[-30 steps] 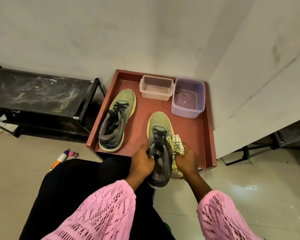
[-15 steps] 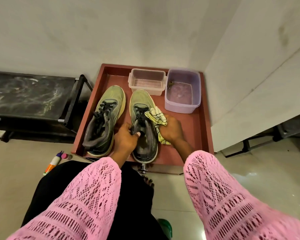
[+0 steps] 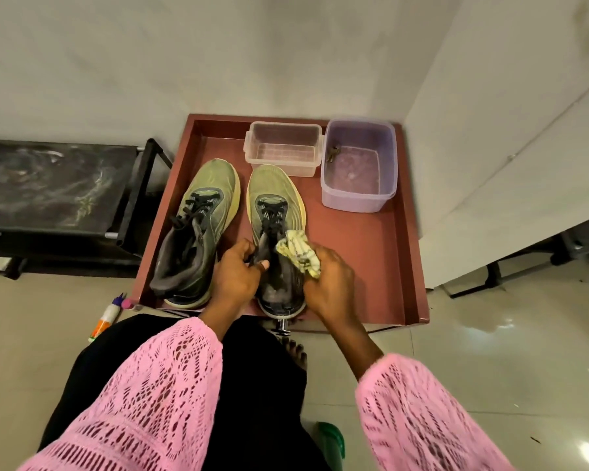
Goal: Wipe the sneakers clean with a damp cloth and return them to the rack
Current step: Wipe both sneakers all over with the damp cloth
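Two olive-green sneakers with dark laces stand side by side in a reddish-brown tray (image 3: 402,253). The left sneaker (image 3: 201,219) lies untouched. My left hand (image 3: 235,277) pinches the tongue and collar of the right sneaker (image 3: 274,195). My right hand (image 3: 327,277) presses a crumpled yellow-and-white checked cloth (image 3: 298,251) against that shoe's collar on its right side. The heel of the right sneaker is partly hidden by both hands.
A clear plastic box (image 3: 283,151) and a lilac tub of water (image 3: 359,164) stand at the tray's far end. The black shoe rack (image 3: 58,185) stands to the left. A marker (image 3: 108,316) lies on the tiled floor. White panels close off the right.
The right sneaker, held up near the tray's front edge a second ago, now rests in the tray beside the other. The cloth has shifted onto the shoe's collar.
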